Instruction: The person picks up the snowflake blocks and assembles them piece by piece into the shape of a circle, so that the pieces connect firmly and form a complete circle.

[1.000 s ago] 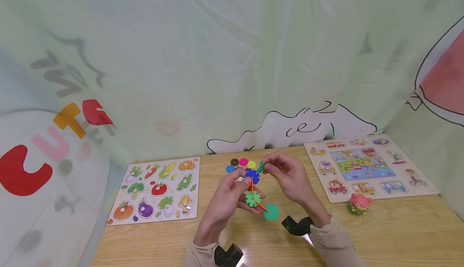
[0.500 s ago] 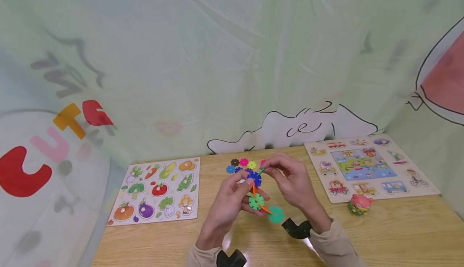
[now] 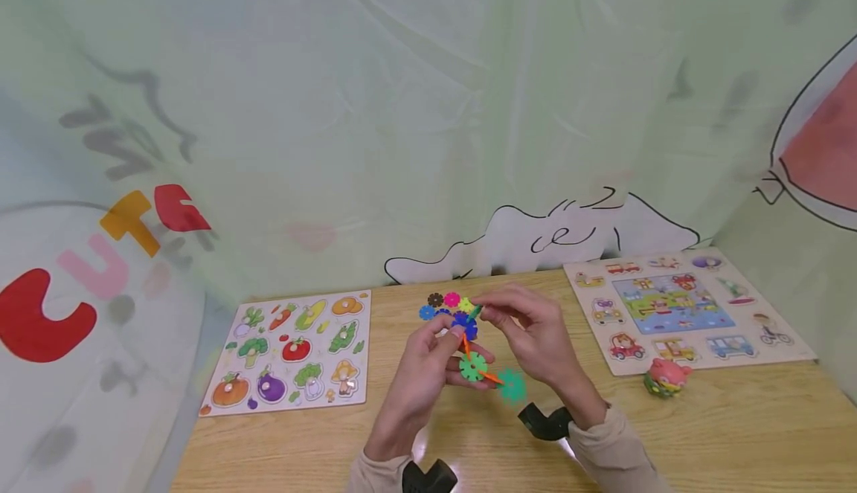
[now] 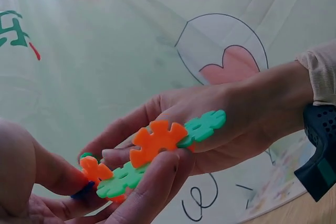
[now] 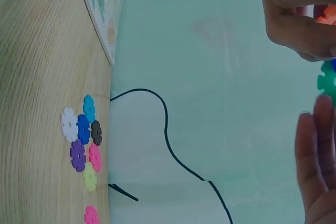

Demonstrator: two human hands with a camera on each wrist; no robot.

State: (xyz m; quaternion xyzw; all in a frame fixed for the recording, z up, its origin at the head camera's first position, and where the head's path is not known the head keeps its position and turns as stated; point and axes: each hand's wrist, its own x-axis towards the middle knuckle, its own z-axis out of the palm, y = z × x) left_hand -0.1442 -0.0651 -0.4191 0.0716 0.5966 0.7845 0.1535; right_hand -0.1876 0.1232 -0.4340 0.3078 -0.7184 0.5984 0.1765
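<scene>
In the head view my left hand (image 3: 418, 378) pinches a blue snowflake disc (image 3: 472, 329) between thumb and forefinger. From it runs a chain of interlocked notched discs. An orange disc (image 4: 159, 142), seen face-on in the left wrist view, joins a light green disc (image 3: 473, 366) to a teal-green disc (image 3: 513, 386) at the loose end. Another orange disc (image 4: 96, 170) links the light green one to the blue. My right hand (image 3: 533, 333) pinches a green disc (image 3: 474, 313) edge-on at the blue disc's rim. Fingers partly hide that joint.
Loose snowflake discs lie behind the hands, including a brown one (image 3: 436, 300), a pink one (image 3: 452, 299) and a white one (image 5: 69, 124). A vegetable puzzle board (image 3: 268, 363) lies left, a vehicle puzzle board (image 3: 602, 359) right. A pink-headed toy (image 3: 666, 377) stands before the latter.
The right hand has moved slightly left, bringing the green disc from beside the blue disc to its upper rim. The dangling teal-green end has swung a little right.
</scene>
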